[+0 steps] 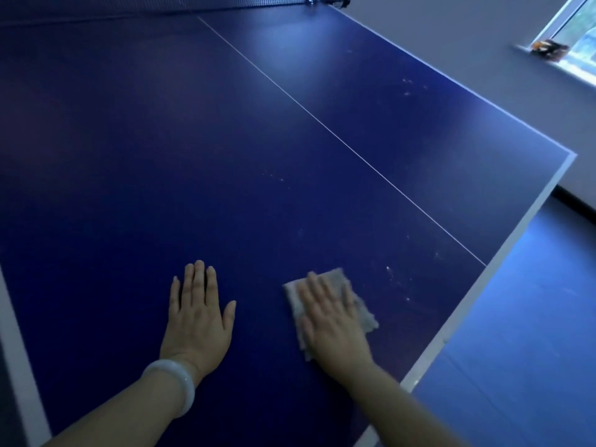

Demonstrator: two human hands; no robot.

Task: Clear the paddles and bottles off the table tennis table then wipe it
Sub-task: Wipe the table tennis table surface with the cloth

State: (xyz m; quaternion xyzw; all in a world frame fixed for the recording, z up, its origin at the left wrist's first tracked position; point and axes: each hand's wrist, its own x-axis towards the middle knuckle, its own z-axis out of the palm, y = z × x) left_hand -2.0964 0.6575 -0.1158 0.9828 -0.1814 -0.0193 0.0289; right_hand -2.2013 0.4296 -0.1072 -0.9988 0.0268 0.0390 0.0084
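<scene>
- Right hand (332, 314) is flat on a grey cloth (361, 304), fingers straight and spread, pressing it onto the table; it isn't gripping it, just palm down on top.
- Cloth sits on the near part of the table (129, 156), right of the middle and not far from the right-hand edge. It looks folded or bunched, and its frayed edges stick out past the fingers on the far and right sides.
- Left hand (198, 314) is also flat on the table, fingers straight and close together, thumb out to the side, holding nothing. It's just beside the right hand with a gap of bare blue between them.
- Pale bracelet (175, 385) sits on the left wrist.
- Table is dark blue with a thin white line (322, 124) running down its length, white border along the edges, and the net (161, 3) across the far end.
- Some pale smudges or specks (395, 275) show on the surface right of the cloth, and a few more further up.
- Something small and dark with a bit of orange sits on the windowsill (577, 64) top right; too blurry to say what.
</scene>
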